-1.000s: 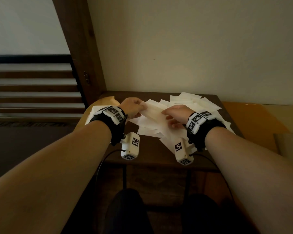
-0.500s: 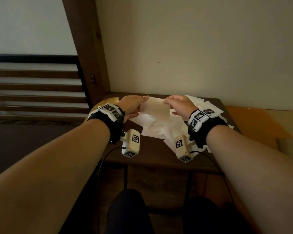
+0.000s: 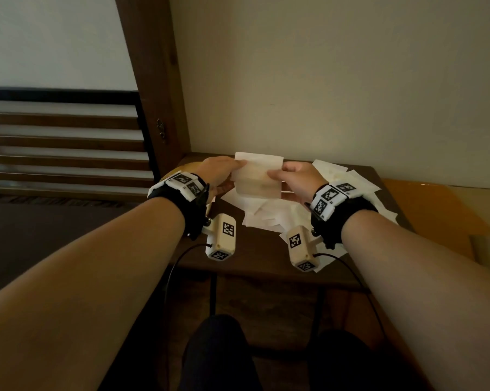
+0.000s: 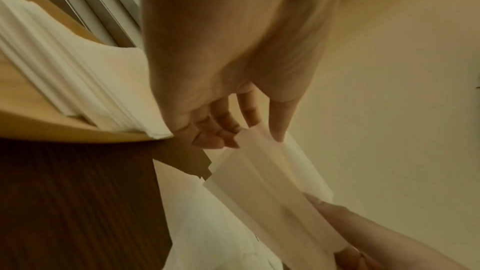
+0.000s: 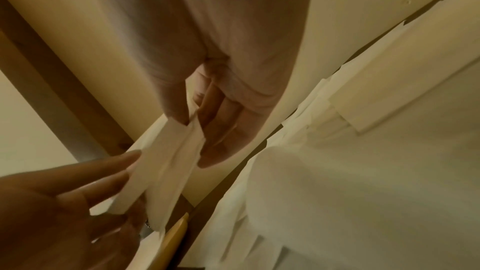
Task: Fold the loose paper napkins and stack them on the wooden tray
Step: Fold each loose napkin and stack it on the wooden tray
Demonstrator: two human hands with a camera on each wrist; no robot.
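I hold one white paper napkin (image 3: 258, 177) upright in the air above the table, its lower half doubled. My left hand (image 3: 239, 167) pinches its left edge and my right hand (image 3: 277, 172) pinches its right edge. The left wrist view shows thumb and fingers of my left hand (image 4: 246, 137) on the napkin (image 4: 267, 184); the right wrist view shows the right hand (image 5: 197, 128) pinching the napkin (image 5: 161, 163). Loose napkins (image 3: 269, 214) lie spread below. The wooden tray (image 4: 52, 128) at the left carries a stack of folded napkins (image 4: 64, 69).
The dark wooden table (image 3: 260, 249) stands against a beige wall. A wooden post (image 3: 153, 94) rises at its left rear corner. An orange-brown surface (image 3: 430, 207) adjoins on the right. My knees are below the table's front edge.
Both hands have risen from the pile with one napkin, which now stands upright between them instead of lying slanted over the loose napkins.
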